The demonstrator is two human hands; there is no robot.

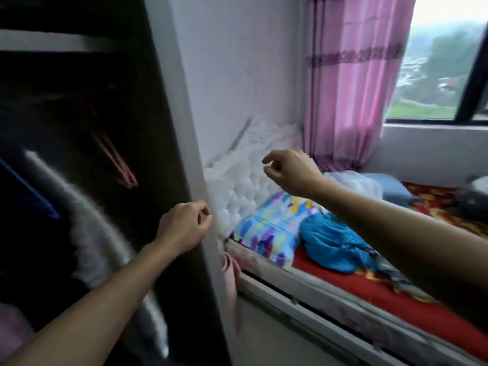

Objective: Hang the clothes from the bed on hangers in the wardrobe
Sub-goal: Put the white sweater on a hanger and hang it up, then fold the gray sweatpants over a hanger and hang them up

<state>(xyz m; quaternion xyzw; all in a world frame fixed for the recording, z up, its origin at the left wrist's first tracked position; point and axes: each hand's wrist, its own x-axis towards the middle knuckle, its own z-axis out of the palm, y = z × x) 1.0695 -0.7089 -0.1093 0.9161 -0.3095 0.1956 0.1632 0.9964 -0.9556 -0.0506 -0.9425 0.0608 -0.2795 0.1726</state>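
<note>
The dark open wardrobe [79, 101] fills the left side. Inside it hang a pink hanger [118, 165], a blue hanger [31, 191] and a blurred white fluffy garment [100, 233]. To the right, a crumpled blue garment [332, 241] lies on the bed [396, 294], which has a red sheet. My left hand [184, 223] hovers in front of the wardrobe's side panel, fingers loosely curled and holding nothing. Higher up, over the head of the bed, my right hand [287, 173] is also loosely curled and holds nothing.
A colourful pillow [269, 228] leans on the white tufted headboard [232, 186]. A dark bundle [472, 199] lies on the bed's far right. A pink cloth [229, 273] hangs between wardrobe and bed. A pink curtain [351, 80] and a window [443, 62] are behind.
</note>
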